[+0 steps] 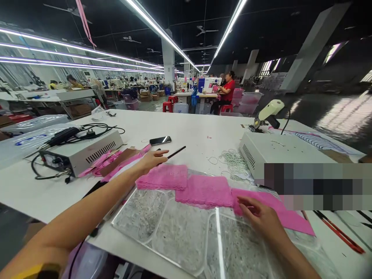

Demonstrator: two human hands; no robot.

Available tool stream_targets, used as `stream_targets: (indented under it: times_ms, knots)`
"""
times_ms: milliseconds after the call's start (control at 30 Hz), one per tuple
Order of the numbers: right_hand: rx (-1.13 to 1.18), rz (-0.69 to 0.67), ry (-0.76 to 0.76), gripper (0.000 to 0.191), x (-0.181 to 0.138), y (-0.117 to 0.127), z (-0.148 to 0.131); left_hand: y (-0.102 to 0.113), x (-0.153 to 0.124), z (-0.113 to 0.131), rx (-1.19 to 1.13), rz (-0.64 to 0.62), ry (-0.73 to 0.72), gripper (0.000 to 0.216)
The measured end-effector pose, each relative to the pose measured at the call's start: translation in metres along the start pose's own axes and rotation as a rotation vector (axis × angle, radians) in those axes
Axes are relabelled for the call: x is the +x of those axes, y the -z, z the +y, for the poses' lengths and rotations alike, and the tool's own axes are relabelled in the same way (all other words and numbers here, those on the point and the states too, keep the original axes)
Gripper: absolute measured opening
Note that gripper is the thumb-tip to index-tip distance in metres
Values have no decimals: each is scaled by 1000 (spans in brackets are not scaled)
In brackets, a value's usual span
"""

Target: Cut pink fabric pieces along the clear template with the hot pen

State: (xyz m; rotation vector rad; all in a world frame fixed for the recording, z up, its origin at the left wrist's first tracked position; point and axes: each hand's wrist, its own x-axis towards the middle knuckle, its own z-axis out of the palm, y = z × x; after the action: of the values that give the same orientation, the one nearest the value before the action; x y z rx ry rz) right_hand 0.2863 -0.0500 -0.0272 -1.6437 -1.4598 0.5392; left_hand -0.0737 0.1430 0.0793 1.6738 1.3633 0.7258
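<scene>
My left hand (152,159) reaches over the white table (192,131) and grips a thin black pen-like tool (176,152) whose tip points to the right. Just below it lies a strip of pink lace fabric (203,190) in several sections across a clear plastic sheet (180,228). My right hand (258,217) rests with its fingers on the right section of the pink fabric. A black phone (160,140) lies beyond my left hand.
A grey control box (84,153) with black cables stands at left, pink fabric pieces (107,162) beside it. A white box (276,153) and a cream handheld tool (269,112) are at right, loose elastic loops (232,159) nearby. Red-handled scissors (340,232) lie at far right. People work in the background.
</scene>
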Motion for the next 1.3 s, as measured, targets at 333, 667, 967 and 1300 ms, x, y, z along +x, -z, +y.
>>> stream_targets:
  times_ms: [333,667,967,1300]
  knots:
    - [-248,77,358,26,-7,-21,14,-158,75,33,403,-262,-281,34]
    - [-243,9,272,24,1,-30,12,-134,-10,0,638,-462,-594,20]
    - [-249,-41,174,29,6,-21,6,-111,-32,-30,634,-488,-650,13]
    - [-274,-38,135,35,16,-12,-5,-113,-20,-35,577,-477,-667,28]
